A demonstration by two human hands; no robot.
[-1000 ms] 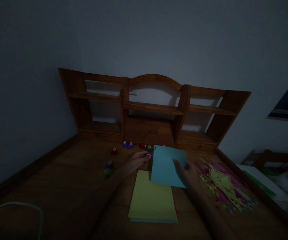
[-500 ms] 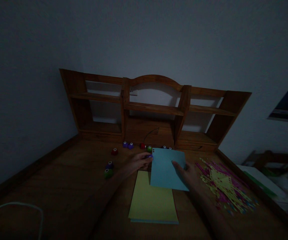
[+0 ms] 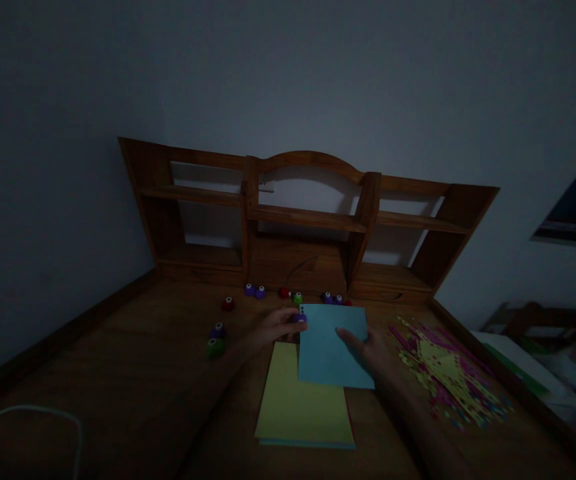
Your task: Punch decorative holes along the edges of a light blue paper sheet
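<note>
My left hand [image 3: 279, 325] is closed on a small purple craft punch [image 3: 300, 319], which sits at the left edge of a light blue sheet of paper [image 3: 331, 360] near its upper corner. A few small dark holes [image 3: 302, 309] show in that corner. With my right hand [image 3: 373, 350] I grip the sheet from its right side, thumb lying on top. Partly beneath the blue sheet lies a stack of paper, a yellow sheet [image 3: 303, 417] uppermost.
More small punches stand around: purple ones [image 3: 255, 291] at the back, a green one [image 3: 215, 347] and a red one [image 3: 227, 305] to the left. Punched yellow and pink paper strips [image 3: 443, 363] lie right. A wooden shelf [image 3: 308, 217] backs the desk; a white cable [image 3: 33, 407] lies front left.
The blue sheet has come down and slightly left. Along its left edge the purple punch sits a little lower, and more of the corner holes are visible.
</note>
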